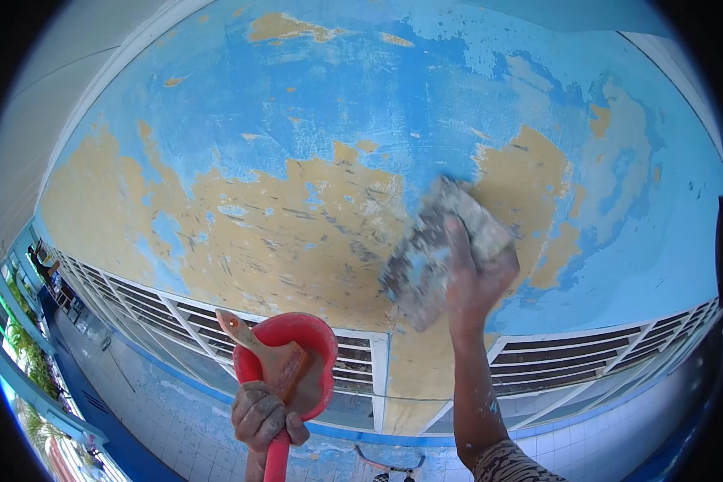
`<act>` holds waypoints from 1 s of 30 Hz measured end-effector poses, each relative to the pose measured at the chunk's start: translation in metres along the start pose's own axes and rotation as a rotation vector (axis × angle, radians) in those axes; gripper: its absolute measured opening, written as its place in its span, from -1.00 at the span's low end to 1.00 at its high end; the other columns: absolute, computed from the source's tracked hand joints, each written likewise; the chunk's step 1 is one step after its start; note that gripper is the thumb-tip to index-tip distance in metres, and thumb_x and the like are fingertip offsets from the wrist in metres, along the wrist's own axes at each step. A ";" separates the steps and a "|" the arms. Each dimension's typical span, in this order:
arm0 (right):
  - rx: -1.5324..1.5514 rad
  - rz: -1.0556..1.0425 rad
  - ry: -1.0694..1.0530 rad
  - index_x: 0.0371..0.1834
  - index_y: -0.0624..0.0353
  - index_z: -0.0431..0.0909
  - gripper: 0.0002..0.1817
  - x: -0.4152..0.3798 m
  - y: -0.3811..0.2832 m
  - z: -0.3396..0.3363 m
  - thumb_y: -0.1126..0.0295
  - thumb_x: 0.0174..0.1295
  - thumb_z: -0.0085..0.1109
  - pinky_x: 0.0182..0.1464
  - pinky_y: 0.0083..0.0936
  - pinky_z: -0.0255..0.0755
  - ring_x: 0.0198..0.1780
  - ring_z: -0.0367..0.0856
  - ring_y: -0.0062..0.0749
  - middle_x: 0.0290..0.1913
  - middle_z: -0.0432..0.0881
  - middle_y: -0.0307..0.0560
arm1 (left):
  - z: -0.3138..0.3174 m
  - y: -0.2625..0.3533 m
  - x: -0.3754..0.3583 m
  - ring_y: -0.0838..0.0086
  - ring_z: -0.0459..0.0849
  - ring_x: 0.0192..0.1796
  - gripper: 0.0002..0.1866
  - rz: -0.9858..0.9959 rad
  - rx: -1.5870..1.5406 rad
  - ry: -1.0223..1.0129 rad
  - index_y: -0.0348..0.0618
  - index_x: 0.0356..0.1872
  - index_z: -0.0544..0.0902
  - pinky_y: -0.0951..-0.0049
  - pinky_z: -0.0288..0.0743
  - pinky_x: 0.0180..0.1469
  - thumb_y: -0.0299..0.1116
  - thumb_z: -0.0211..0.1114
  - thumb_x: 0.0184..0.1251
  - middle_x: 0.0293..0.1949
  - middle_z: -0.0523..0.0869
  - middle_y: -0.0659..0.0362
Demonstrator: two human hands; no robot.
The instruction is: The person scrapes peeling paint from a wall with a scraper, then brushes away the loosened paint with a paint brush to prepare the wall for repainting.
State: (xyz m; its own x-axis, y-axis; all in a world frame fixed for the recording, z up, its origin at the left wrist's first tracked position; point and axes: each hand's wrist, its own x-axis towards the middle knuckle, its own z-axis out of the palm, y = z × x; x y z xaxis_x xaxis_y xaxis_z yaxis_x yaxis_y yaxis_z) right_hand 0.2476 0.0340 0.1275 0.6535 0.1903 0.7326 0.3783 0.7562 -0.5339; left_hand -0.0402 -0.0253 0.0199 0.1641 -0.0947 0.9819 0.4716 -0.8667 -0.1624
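Note:
My left hand [259, 418] is wrapped around the handle of a red plastic dipper [327, 337]. A wide paintbrush [273, 357] with a wooden handle leans across the dipper's mouth, its orange band down inside. Some greyish-brown liquid [312, 394] shows in the bowl. Higher and to the right, my right hand [480, 277] grips a flat, paint-smeared trowel [438, 249], which is tilted and lies over the wall. Behind it the wall [313, 225] has blue paint with large ragged patches of tan surface, streaked with dark scrape marks.
White louvred windows [177, 309] run along the wall's lower left, and more louvres [594, 353] sit at the lower right. Far below lies a tiled floor [169, 418]. A person [44, 269] is at the far left, near plants [32, 345]. A handlebar-like bar [390, 466] shows at bottom centre.

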 end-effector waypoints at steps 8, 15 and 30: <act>-0.015 -0.078 -0.070 -0.06 0.40 0.67 -0.74 0.012 -0.002 0.038 0.54 0.23 0.47 -0.11 -0.60 0.56 -0.17 0.68 -0.61 -0.14 0.79 -0.06 | 0.003 0.014 0.000 0.41 0.50 -0.59 -0.80 -0.031 -0.024 0.008 -0.17 -0.67 0.47 0.37 0.48 -0.46 -0.44 0.26 0.07 -0.65 0.48 0.23; -0.205 0.704 -0.681 -0.04 0.30 0.70 -0.63 -0.105 0.040 -0.088 0.33 0.13 0.49 -0.09 -0.41 0.63 -0.11 0.78 -0.48 -0.19 0.83 -0.02 | 0.003 0.047 -0.024 0.39 0.54 -0.57 -0.84 -0.128 -0.122 -0.053 -0.17 -0.61 0.53 0.35 0.53 -0.43 -0.44 0.28 0.11 -0.59 0.57 0.22; -0.413 -0.152 -0.569 -0.03 0.05 0.75 -0.66 -0.130 0.047 -0.257 0.60 0.12 0.33 -0.04 -0.29 0.56 -0.21 0.76 -0.08 -0.14 0.80 0.06 | 0.023 0.075 -0.075 0.37 0.62 -0.49 -0.76 -0.149 -0.292 -0.227 -0.18 -0.49 0.63 0.35 0.61 -0.36 -0.31 0.54 0.10 -0.45 0.65 0.18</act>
State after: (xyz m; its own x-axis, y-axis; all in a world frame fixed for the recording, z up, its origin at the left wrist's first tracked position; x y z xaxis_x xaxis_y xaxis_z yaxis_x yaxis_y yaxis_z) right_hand 0.3488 -0.1165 -0.1016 0.1738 0.4838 0.8578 0.7286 0.5228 -0.4425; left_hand 0.0033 -0.0721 -0.0686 0.3158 0.1246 0.9406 0.2438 -0.9687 0.0465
